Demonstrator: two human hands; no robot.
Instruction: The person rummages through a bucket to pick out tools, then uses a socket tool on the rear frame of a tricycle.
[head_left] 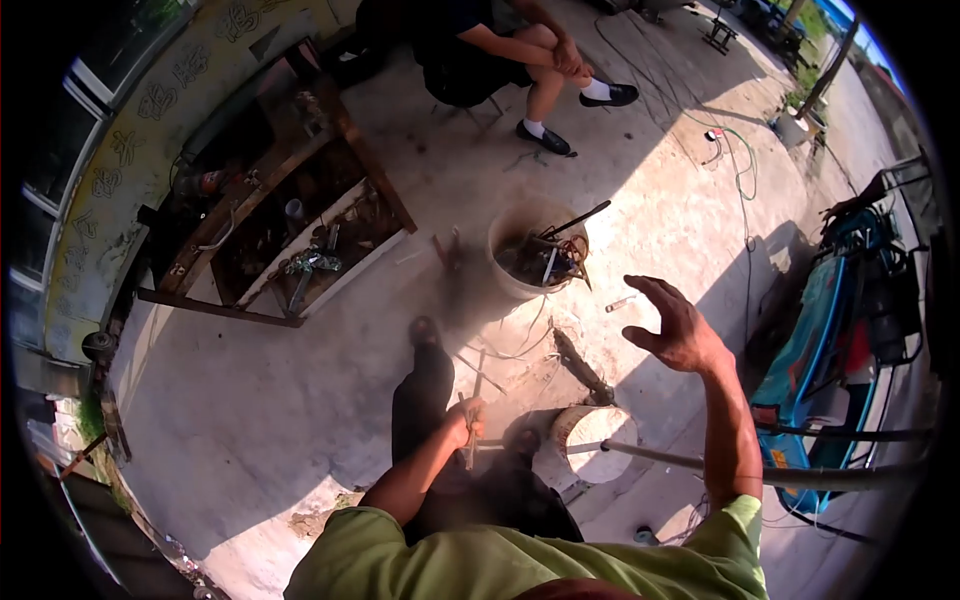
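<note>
My left hand (467, 422) is closed around thin rods (480, 372) low in front of my legs; their material cannot be made out. My right hand (670, 328) is raised on the right, with thumb and fingers spread and nothing between them. Ahead and to the left of that hand stands a pale bucket (508, 282) holding several dark, long tools or metal scraps (550, 262). A small light-coloured piece (620, 303) lies on the concrete beside the right hand's fingertips. Below is a dark, rough strip (580, 365) on the ground.
A white round-topped container (592, 432) stands by my foot, with a long pole (680, 460) reaching across it. A wooden frame (350, 150) with clutter is at left. Another person (530, 60) sits ahead. A blue-framed cart (830, 340) stands right; a green hose (745, 165) lies farther off.
</note>
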